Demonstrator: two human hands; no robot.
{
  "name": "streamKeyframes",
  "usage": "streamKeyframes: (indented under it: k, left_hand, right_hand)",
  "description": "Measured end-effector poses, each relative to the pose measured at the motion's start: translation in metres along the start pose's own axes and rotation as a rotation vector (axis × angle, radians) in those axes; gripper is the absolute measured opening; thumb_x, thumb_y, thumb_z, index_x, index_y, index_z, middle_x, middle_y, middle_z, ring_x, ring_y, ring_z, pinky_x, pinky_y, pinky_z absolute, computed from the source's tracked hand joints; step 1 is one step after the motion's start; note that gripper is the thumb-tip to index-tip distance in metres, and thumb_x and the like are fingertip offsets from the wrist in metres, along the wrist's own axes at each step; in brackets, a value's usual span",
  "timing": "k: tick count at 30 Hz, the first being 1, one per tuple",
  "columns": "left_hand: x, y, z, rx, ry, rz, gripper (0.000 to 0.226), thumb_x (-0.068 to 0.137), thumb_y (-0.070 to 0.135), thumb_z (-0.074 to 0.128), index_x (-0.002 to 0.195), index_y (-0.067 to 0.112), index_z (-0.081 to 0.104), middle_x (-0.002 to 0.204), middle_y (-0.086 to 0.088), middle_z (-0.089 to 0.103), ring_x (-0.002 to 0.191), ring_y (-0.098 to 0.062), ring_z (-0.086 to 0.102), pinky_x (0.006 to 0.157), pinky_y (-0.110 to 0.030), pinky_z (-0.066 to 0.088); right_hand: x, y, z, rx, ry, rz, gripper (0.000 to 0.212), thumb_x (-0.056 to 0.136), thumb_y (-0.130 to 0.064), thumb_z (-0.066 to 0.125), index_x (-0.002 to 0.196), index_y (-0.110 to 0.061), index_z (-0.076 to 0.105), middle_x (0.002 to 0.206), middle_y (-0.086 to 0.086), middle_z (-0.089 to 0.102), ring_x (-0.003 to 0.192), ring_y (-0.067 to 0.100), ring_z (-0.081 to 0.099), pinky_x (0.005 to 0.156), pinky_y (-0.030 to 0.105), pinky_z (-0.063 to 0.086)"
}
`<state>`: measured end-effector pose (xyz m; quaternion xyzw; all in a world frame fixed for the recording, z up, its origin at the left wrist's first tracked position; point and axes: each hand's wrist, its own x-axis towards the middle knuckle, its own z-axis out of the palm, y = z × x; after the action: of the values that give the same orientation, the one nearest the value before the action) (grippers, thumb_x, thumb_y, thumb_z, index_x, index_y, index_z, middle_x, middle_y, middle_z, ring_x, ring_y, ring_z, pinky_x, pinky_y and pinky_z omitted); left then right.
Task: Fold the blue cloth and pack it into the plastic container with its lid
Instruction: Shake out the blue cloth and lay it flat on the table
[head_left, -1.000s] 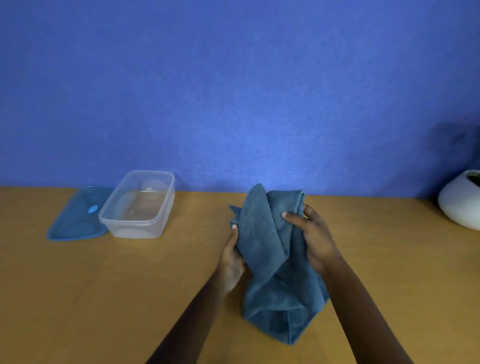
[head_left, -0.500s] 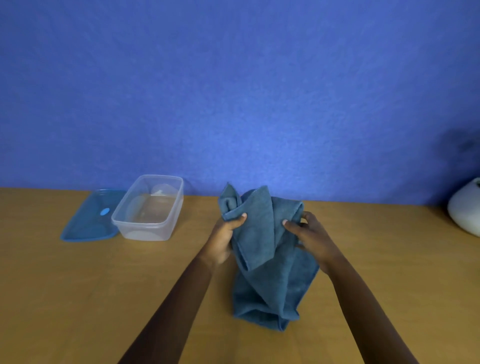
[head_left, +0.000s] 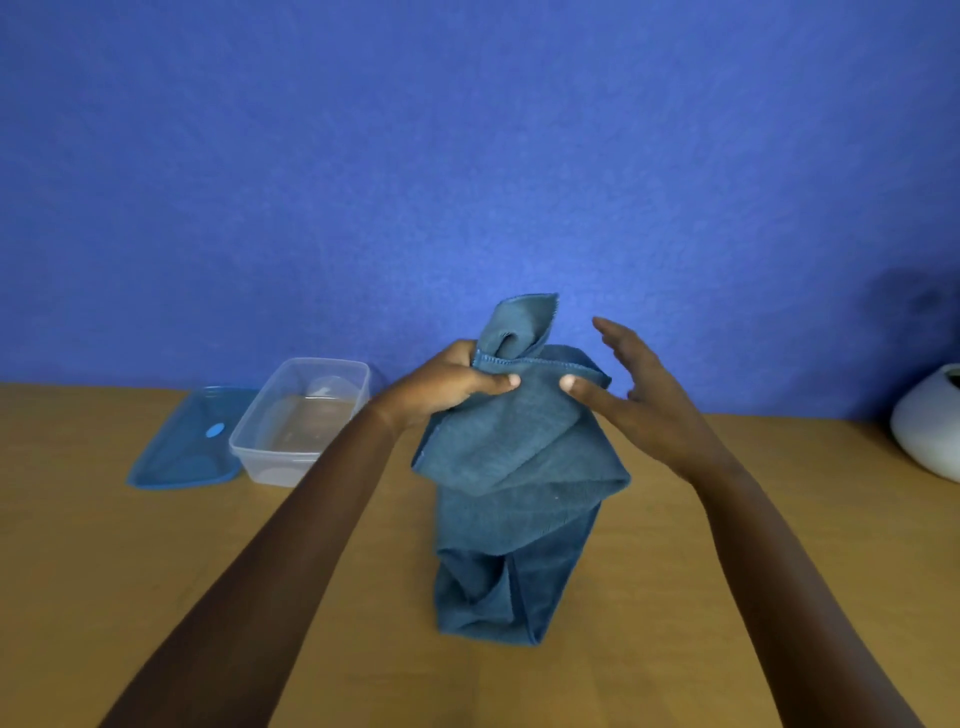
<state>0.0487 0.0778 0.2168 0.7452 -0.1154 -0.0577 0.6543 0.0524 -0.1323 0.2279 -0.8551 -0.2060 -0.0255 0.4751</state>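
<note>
Left hand (head_left: 447, 387) pinching cloth (head_left: 519, 467) hem, right hand (head_left: 644, 400) open – thumb on cloth, box (head_left: 298, 415) and lid (head_left: 187, 441) far left

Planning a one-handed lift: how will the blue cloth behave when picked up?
Probably floppy: the blue cloth droops in folds below the left hand and its grip. Likely light, since a pinch holds it. Its napped surface should resist slipping.

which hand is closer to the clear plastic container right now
Left. The left hand, gripping the blue cloth, is just right of the container; the right hand is farther right, beyond the cloth.
</note>
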Motion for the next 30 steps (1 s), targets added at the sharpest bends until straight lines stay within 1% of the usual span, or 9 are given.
streamKeyframes:
  k: [4, 6, 10, 13, 20, 23, 25, 27, 30]
  left_hand:
    - [0.002, 0.026, 0.002, 0.114, -0.093, 0.042, 0.022, 0.087, 0.003, 0.061, 0.086, 0.023, 0.068, 0.074, 0.015, 0.074, 0.071, 0.003, 0.070, 0.065, -0.011, 0.056]
    - [0.004, 0.033, 0.004, 0.144, -0.075, 0.072, 0.020, 0.084, 0.003, 0.064, 0.088, 0.022, 0.068, 0.081, 0.011, 0.073, 0.071, 0.001, 0.069, 0.067, -0.013, 0.057]
    - [0.007, 0.031, 0.007, 0.103, 0.050, 0.139, 0.025, 0.082, 0.003, 0.067, 0.095, 0.025, 0.063, 0.092, 0.005, 0.069, 0.079, -0.003, 0.069, 0.075, -0.021, 0.057]
    - [0.005, 0.019, 0.011, 0.056, 0.123, 0.134, 0.018, 0.087, 0.010, 0.063, 0.102, 0.019, 0.060, 0.099, -0.001, 0.066, 0.091, -0.016, 0.065, 0.086, -0.034, 0.053]
    - [-0.008, -0.016, 0.005, 0.031, 0.187, 0.085, 0.011, 0.093, 0.007, 0.053, 0.089, 0.013, 0.061, 0.084, 0.002, 0.065, 0.067, 0.003, 0.064, 0.066, -0.014, 0.053]
    - [-0.012, -0.022, 0.006, 0.031, 0.204, 0.084, 0.021, 0.090, 0.000, 0.055, 0.078, 0.016, 0.060, 0.074, 0.004, 0.064, 0.058, 0.005, 0.061, 0.060, -0.012, 0.051]
    - [-0.011, -0.019, 0.007, 0.049, 0.214, 0.104, 0.021, 0.089, 0.000, 0.057, 0.076, 0.016, 0.061, 0.071, 0.003, 0.063, 0.057, 0.003, 0.060, 0.058, -0.011, 0.050]
    - [-0.010, -0.014, 0.009, 0.066, 0.227, 0.134, 0.020, 0.088, 0.003, 0.059, 0.075, 0.018, 0.062, 0.071, 0.002, 0.064, 0.060, -0.004, 0.060, 0.058, -0.013, 0.050]
    - [-0.009, -0.002, 0.011, 0.051, 0.240, 0.173, 0.021, 0.086, 0.004, 0.063, 0.072, 0.020, 0.065, 0.061, 0.011, 0.069, 0.057, -0.003, 0.064, 0.056, -0.015, 0.052]
  right_hand:
    - [0.011, -0.017, 0.000, -0.011, -0.160, -0.035, 0.072, 0.075, -0.038, 0.072, 0.136, -0.033, 0.036, 0.133, -0.014, 0.048, 0.122, 0.005, 0.048, 0.095, 0.022, 0.042]
    - [0.014, -0.020, 0.004, 0.003, -0.201, -0.034, 0.052, 0.075, -0.036, 0.074, 0.121, -0.032, 0.049, 0.109, -0.019, 0.061, 0.104, 0.001, 0.059, 0.077, 0.013, 0.047]
    - [0.016, -0.015, 0.013, -0.043, -0.078, -0.079, 0.019, 0.077, -0.029, 0.074, 0.091, -0.023, 0.062, 0.079, -0.016, 0.064, 0.073, 0.002, 0.061, 0.057, 0.007, 0.047]
    - [0.015, -0.009, 0.018, -0.067, 0.042, -0.068, 0.019, 0.076, -0.028, 0.073, 0.082, -0.012, 0.063, 0.073, 0.000, 0.066, 0.068, 0.014, 0.061, 0.059, 0.020, 0.046]
    - [0.012, 0.002, 0.014, 0.018, 0.115, -0.029, 0.012, 0.081, -0.024, 0.069, 0.078, -0.015, 0.063, 0.069, -0.002, 0.063, 0.066, 0.012, 0.058, 0.064, 0.026, 0.047]
    - [0.011, 0.005, 0.013, -0.009, 0.088, -0.025, 0.015, 0.087, -0.026, 0.062, 0.076, -0.016, 0.063, 0.069, -0.008, 0.062, 0.066, 0.002, 0.057, 0.059, 0.005, 0.043]
    - [0.012, 0.006, 0.013, -0.030, 0.114, -0.009, 0.024, 0.090, -0.030, 0.057, 0.074, -0.013, 0.064, 0.068, -0.013, 0.059, 0.061, -0.006, 0.054, 0.057, 0.001, 0.040]
    - [0.015, 0.004, 0.013, 0.013, 0.158, 0.038, 0.033, 0.090, -0.036, 0.055, 0.070, -0.012, 0.063, 0.063, -0.014, 0.056, 0.055, -0.009, 0.053, 0.058, 0.009, 0.039]
    - [0.019, -0.001, 0.012, 0.143, 0.222, 0.103, 0.046, 0.088, -0.044, 0.055, 0.067, -0.003, 0.060, 0.060, -0.001, 0.051, 0.060, 0.004, 0.049, 0.065, 0.023, 0.038]
